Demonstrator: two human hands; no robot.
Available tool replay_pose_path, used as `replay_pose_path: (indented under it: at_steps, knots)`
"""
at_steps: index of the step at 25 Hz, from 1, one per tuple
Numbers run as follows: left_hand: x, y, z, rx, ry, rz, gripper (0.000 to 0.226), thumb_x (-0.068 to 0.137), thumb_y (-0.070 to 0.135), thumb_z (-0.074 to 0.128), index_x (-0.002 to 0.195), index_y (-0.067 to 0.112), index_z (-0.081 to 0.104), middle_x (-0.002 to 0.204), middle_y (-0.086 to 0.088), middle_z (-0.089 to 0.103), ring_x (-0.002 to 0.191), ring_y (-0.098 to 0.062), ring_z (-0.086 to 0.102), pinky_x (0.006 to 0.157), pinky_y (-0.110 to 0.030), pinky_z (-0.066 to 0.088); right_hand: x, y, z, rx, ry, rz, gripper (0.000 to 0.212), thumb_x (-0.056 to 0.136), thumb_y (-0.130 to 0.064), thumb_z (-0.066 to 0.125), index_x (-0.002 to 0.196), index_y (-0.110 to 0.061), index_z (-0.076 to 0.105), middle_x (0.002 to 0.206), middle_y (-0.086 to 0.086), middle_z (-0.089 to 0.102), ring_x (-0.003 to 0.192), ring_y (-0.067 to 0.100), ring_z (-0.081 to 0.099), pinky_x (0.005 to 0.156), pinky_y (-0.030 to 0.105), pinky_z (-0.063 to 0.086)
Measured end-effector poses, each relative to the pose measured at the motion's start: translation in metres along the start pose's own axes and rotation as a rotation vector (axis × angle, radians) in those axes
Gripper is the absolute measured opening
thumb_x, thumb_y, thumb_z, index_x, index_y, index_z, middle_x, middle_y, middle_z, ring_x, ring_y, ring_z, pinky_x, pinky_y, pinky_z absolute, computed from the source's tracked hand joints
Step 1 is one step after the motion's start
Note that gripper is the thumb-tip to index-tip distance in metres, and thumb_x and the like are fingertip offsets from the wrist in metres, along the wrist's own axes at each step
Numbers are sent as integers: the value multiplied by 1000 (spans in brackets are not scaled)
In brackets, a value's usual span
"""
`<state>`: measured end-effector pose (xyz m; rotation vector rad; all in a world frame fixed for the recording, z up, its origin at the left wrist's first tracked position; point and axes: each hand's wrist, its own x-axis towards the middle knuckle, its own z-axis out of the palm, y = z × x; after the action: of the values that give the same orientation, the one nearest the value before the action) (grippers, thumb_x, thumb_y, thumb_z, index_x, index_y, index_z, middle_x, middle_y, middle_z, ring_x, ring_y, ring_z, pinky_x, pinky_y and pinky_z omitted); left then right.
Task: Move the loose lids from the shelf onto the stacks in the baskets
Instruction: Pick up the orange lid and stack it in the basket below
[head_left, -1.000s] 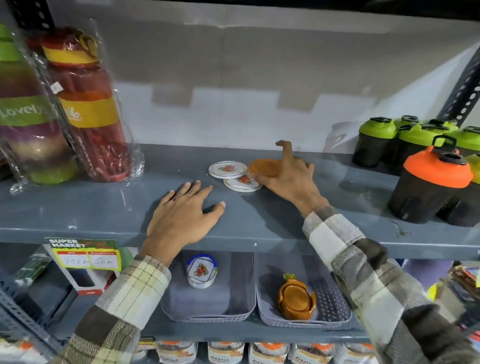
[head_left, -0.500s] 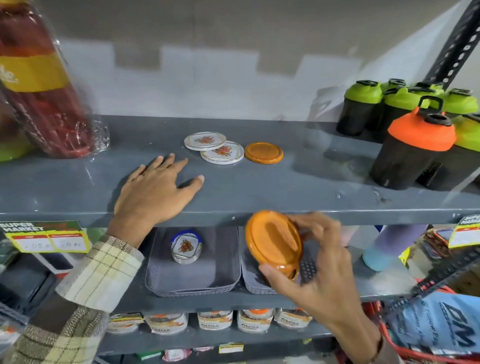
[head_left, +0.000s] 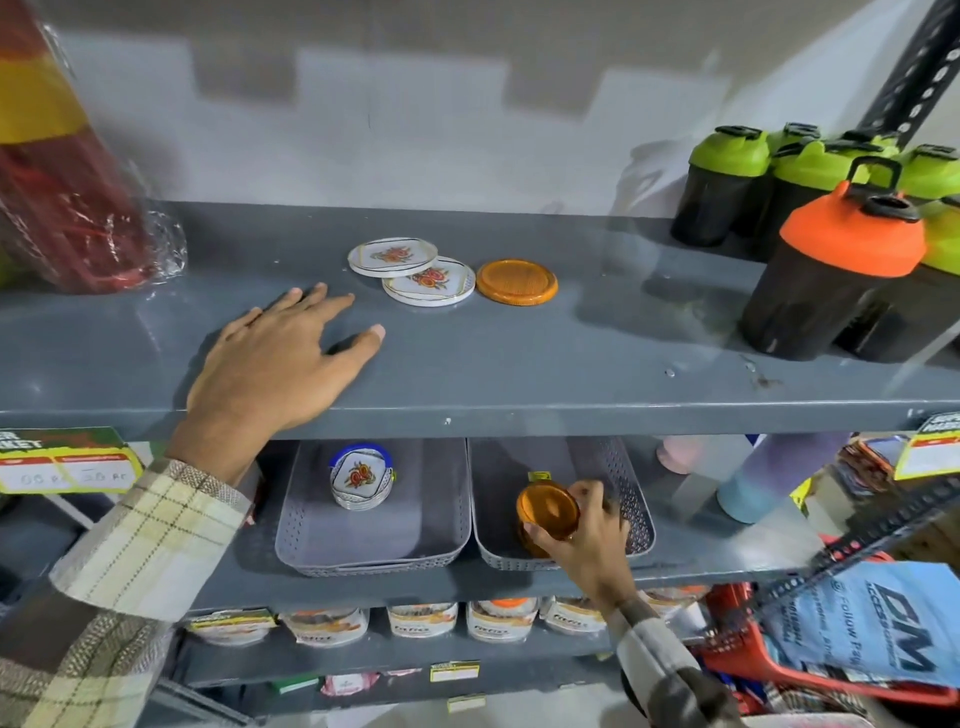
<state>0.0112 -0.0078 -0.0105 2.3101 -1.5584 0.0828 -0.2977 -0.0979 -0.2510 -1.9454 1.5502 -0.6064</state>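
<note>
Two white flowered lids and one orange lid lie loose on the grey upper shelf. My left hand rests flat on that shelf, fingers spread, left of the lids and holding nothing. On the shelf below, the left grey basket holds a stack of white flowered lids. In the right grey basket, my right hand grips an orange lid on top of the orange stack, most of which the hand hides.
Black shaker bottles with green caps and one with an orange cap stand at the shelf's right. Wrapped red containers lean at the left. Price tags hang on the shelf edge. A pastel bottle lies right of the baskets.
My right hand has carried an orange lid from the upper shelf down into the right basket, onto the orange stack. My left hand has stayed flat on the shelf.
</note>
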Motion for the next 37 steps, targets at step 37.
replay_pose_path:
  at_steps: [37]
  knots:
    - [-6, 6, -3, -9, 10, -23, 75, 87, 74, 28, 151, 36, 33, 164, 10, 22, 151, -10, 17, 123, -39, 14, -82, -190, -132, -29, -100, -454, 72, 65, -95, 46, 113, -43, 63, 103, -25, 73, 98, -3, 69, 86, 21, 54]
